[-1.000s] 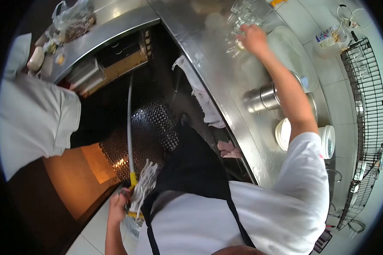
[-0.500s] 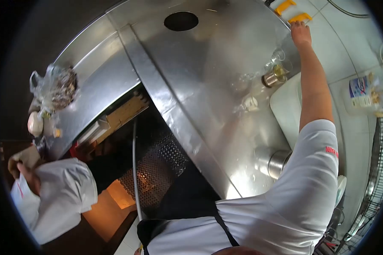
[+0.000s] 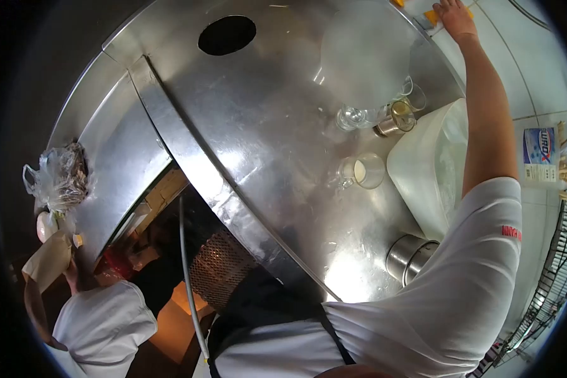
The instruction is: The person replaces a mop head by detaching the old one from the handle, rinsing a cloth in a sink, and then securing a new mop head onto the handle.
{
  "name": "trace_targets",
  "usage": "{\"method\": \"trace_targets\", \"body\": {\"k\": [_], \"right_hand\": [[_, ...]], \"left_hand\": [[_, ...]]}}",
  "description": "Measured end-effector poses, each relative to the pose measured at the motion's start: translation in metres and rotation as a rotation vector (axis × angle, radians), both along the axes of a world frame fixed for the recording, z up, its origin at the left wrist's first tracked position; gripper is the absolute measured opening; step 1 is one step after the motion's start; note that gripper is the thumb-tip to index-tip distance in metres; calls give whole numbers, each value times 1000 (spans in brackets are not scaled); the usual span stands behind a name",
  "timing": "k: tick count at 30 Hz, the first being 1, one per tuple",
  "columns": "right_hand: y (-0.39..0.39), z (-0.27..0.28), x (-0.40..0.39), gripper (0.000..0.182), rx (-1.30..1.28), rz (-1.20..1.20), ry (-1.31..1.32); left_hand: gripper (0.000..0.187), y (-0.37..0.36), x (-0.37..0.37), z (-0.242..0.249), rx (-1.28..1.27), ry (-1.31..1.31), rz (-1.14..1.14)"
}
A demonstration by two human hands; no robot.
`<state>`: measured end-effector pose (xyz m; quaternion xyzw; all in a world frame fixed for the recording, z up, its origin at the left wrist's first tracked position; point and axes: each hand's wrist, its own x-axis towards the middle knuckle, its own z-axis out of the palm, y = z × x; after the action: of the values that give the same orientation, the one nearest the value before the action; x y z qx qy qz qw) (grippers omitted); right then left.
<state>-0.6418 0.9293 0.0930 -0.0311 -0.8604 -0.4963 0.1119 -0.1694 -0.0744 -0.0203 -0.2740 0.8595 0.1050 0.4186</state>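
My right hand (image 3: 457,20) is stretched out to the top right, its fingers curled over a yellow handle (image 3: 431,17) beside the tiled wall. Yellow shows on both sides of the hand. Below the arm, a white tub (image 3: 416,165) stands on the steel counter (image 3: 277,132). Left of the tub are a glass mug (image 3: 364,171) with pale contents, a small metal-and-glass container (image 3: 397,118) and other clear glassware (image 3: 353,117). My left hand does not show.
A co-worker's hands hold a tan cloth-like item (image 3: 49,259) at the left. Near them lies a plastic bag (image 3: 58,179) with dark contents. The counter has a round hole (image 3: 227,34). A steel pot (image 3: 411,259) is near my sleeve, and a labelled container (image 3: 540,154) is at the right.
The view has shifted, and the counter items appear in different places. My right hand has moved from the counter's edge up onto the yellow handle. The co-worker's tan item is now raised.
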Motion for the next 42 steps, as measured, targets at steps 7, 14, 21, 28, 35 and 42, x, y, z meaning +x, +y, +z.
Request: {"method": "trace_targets", "body": {"k": [7,14,21,28,35,42], "right_hand": [[-41,106,39,43,163,-588,60],[-30,165,100,22,118,-600,218],[-172,156,199,28,-410,-577,233],[-276,81,307,35,-899,-500,150],[-553,-17,484,30,-2284,-217,179],[-673,-106,587,27,-2679,-411,-50]], "left_hand": [[16,-22,5,-3,50,36,-19],[18,-67,37,-14,145,107,-48],[20,-158,123,-40,310,253,-140],[24,-180,144,-14,487,368,-225],[28,-163,136,-7,530,357,-203],[37,-127,120,20,666,430,-101]]}}
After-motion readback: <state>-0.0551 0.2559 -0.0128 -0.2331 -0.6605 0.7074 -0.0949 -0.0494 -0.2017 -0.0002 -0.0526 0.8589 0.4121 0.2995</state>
